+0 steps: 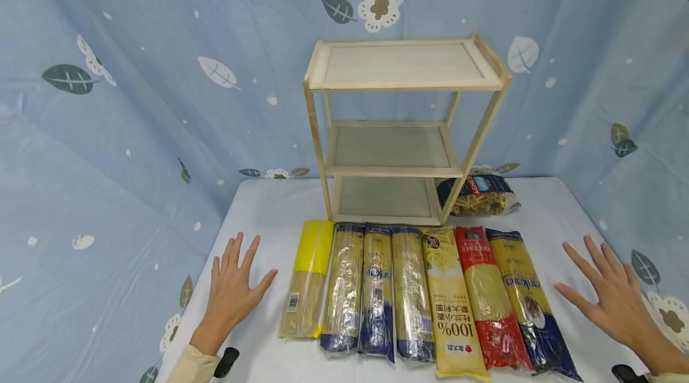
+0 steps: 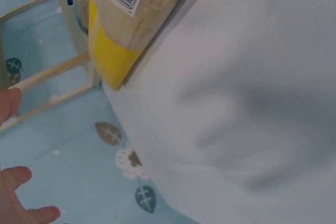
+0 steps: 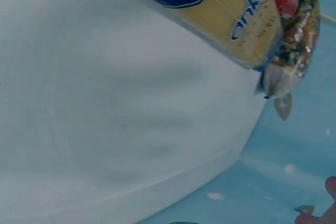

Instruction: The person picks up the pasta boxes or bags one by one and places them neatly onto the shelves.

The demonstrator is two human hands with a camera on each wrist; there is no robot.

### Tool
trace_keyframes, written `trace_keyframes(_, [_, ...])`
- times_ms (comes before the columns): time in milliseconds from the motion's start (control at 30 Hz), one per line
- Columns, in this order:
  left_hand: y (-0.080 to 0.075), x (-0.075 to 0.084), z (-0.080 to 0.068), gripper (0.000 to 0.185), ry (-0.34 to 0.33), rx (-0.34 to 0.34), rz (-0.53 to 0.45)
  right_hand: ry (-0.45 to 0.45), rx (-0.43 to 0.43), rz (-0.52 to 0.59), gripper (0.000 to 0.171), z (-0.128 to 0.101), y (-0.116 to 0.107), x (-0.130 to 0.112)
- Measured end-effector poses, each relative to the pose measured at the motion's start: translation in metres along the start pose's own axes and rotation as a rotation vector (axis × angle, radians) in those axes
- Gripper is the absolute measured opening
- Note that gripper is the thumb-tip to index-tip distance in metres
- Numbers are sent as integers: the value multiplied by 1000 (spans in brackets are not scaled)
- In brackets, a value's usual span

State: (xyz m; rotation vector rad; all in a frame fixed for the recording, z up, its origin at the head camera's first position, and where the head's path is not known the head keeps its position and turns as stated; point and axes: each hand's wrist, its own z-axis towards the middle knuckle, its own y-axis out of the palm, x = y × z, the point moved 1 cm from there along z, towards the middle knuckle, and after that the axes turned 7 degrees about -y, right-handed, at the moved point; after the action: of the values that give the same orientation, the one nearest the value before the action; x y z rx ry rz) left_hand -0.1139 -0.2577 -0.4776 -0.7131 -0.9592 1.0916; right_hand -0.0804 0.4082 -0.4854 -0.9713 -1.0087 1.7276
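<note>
Head view: left hand (image 1: 234, 287) held flat over the white table (image 1: 269, 203), fingers straight and spread wide, holding nothing. It sits just left of the yellow-topped pasta pack (image 1: 307, 278), with a gap of bare cloth between thumb and pack. Right hand (image 1: 613, 299) likewise flat and spread, fingers straight, nothing in it, to the right of the blue pasta pack (image 1: 530, 305) at the far right end of the row; also apart from it.

Between the hands, seven long packs lie side by side, lengthwise toward the person, edges touching or nearly so. From left: the yellow-topped one, three clear packs with dark blue ends (image 1: 377, 293), a yellow pack marked 100% (image 1: 452, 305), a red pack (image 1: 490, 299), then the blue one.

Left wrist view: yellow-topped pack (image 2: 121, 24) with its barcode label seen close, lying on the cloth; fingertips (image 2: 16, 198) show at the lower left edge, touching nothing. Right wrist view: blue pack (image 3: 231, 14) at the table's edge, only a fingertip showing in the bottom corner.

Behind the row stands a pale wooden shelf rack (image 1: 404, 131) with three tiers, upright, its base just beyond the packs' far ends. A bag of short pasta (image 1: 479, 194) lies beside the rack's right foot. Blue leaf-print cloth (image 1: 134, 102) hangs all round as backdrop.
</note>
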Motion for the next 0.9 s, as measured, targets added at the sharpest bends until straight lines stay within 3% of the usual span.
trace_keyframes(233, [1,0,3,81,6,0,-2,43,-26,-1,93,-4,7,3])
trace_keyframes(500, [-2,-1,11,80,-10,3,-41,69,-7,22,92,-4,-3,-3])
trace_keyframes(667, [-2,3,18,79,-18,7,-132,114,11,90,88,-7,-13,-11])
trace_keyframes(900, [-3,16,38,71,-58,24,-346,228,-62,111,88,-6,-24,-34])
